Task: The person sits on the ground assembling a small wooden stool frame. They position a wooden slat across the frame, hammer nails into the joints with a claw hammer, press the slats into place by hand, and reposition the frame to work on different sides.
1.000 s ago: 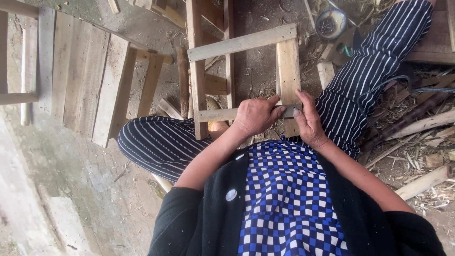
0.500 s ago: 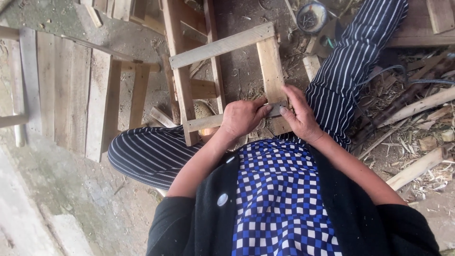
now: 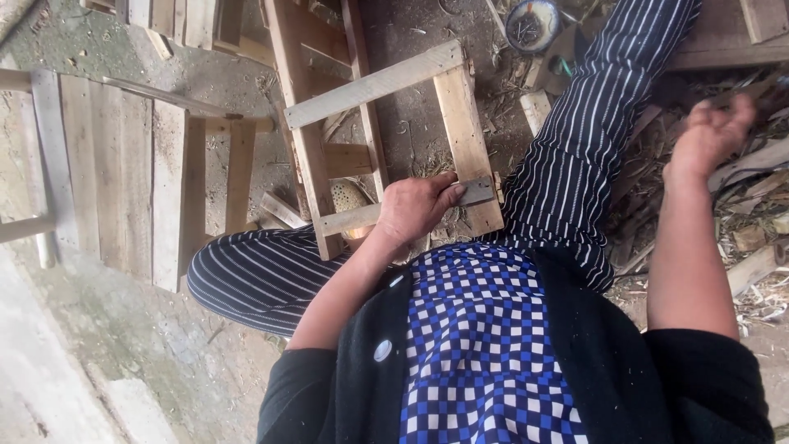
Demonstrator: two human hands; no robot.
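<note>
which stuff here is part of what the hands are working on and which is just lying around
In hand:
- wooden frame, across the lap
- grey metal strip, pressed onto the frame's corner by the left hand
- right hand, raised over the wood scraps, holding nothing visible

Lying about:
- slatted panels on the ground
- round tin
- plank beyond the leg

Wooden frame [image 3: 386, 140] lies before the person, wood scraps [image 3: 764, 247] right.

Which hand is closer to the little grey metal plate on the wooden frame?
The left hand: its fingers rest right on the grey metal plate at the wooden frame's corner. The right hand is far off to the side, raised over the wood scraps.
</note>
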